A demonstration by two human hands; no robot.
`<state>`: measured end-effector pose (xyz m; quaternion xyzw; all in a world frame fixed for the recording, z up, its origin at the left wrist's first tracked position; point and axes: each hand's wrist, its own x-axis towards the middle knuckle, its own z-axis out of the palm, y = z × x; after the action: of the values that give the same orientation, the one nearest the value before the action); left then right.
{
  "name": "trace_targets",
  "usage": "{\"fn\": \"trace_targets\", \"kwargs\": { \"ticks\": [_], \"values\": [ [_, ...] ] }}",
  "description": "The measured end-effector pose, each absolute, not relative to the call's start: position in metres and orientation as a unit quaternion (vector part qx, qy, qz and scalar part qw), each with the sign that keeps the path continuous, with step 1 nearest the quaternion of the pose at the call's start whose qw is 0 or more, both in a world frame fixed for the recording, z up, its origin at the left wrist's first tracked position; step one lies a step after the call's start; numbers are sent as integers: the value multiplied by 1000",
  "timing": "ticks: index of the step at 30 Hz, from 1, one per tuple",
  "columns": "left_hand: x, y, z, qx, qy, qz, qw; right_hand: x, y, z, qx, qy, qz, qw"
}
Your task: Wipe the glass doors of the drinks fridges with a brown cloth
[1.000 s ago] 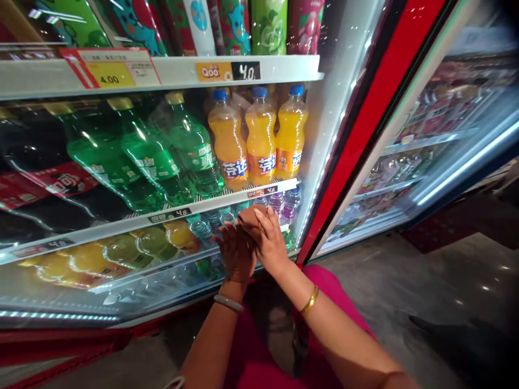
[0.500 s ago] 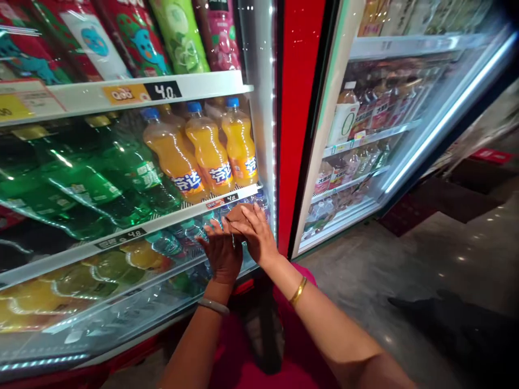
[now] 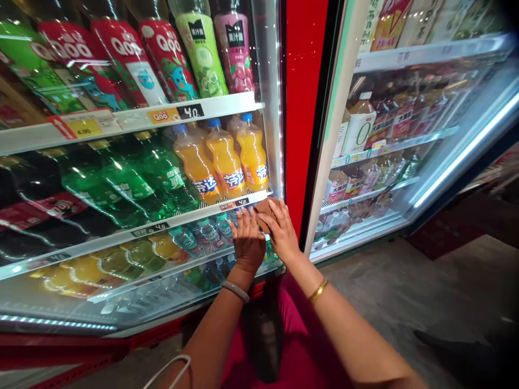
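1. Edges: the left cooler (image 3: 267, 70) fills the left side, and its white middle shelf edge (image 3: 190, 219) slants up to the right, ending just above both hands. A red post (image 3: 305, 135) rises to their right, with a second cooler (image 3: 330, 135) beyond it.
2. Open room: I see grey floor (image 3: 365, 281) at the lower right, past the right forearm. Pink clothing (image 3: 300, 329) lies below and between the arms.
3. Nearby: orange drink bottles (image 3: 227, 156) stand on the middle shelf above the hands; small bottles (image 3: 210, 232) line the shelf to their left.
4. Thing at hand: a small brown thing (image 3: 266, 207) sits at the right hand's fingertips, just below the shelf edge's right end. I cannot tell what it is.
5. Left hand (image 3: 249, 243), with a pale bangle (image 3: 235, 291) at the wrist: fingers nearly straight, slightly apart, tips beside the brown thing; its thumb is hidden.
6. Right hand (image 3: 284, 236), with a gold bracelet (image 3: 318, 290): fingers slightly bent, lying across the brown thing. I cannot tell whether they clamp it.
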<state>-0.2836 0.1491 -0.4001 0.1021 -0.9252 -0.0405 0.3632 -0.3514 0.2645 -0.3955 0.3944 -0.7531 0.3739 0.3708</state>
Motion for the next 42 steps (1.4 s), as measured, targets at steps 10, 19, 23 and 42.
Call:
{"fn": "trace_targets", "kwargs": {
  "ticks": [10,19,23,42],
  "values": [
    [-306,180,-397,163,-905,-67,386,-394,313,-363,354,-757,377,399],
    [-331,225,-379,53,-913,-44,403,-398,331,-390,391,-745,373,392],
    [-360,236,-320,58,-898,-55,433,-433,329,-324,402,-732,377,400],
    [-390,228,-202,-53,-858,-68,506,-458,334,-207,400,-684,344,504]
  ]
}}
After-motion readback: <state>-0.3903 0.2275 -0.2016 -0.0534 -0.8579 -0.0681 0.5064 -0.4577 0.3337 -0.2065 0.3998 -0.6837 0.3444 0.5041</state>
